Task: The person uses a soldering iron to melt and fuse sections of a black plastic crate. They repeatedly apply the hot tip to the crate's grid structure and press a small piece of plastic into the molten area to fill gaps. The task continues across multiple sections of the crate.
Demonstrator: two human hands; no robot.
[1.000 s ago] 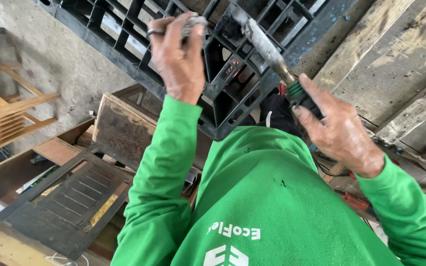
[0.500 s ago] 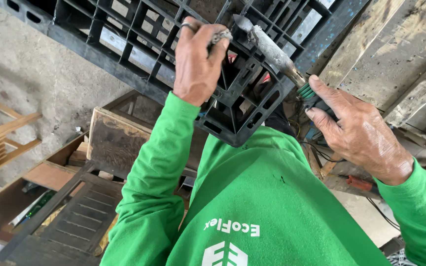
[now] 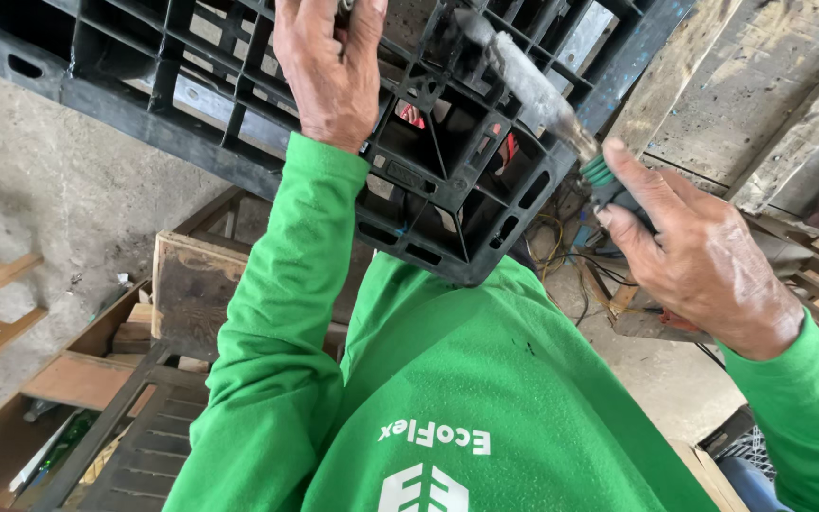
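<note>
Head view has your left hand (image 3: pixel 332 71) fingers clamped on the black plastic pallet (image 3: pixel 239 114), right hand (image 3: pixel 703 256) fingers pinching the green-handled tool (image 3: pixel 561 118) against it.

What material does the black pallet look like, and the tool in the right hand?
The black pallet looks like moulded plastic: matte, with thin ribs forming open cells. The tool in the right hand seems to have a dull grey metal shaft, worn and stained, and a green ribbed grip, probably plastic or rubber.
</note>
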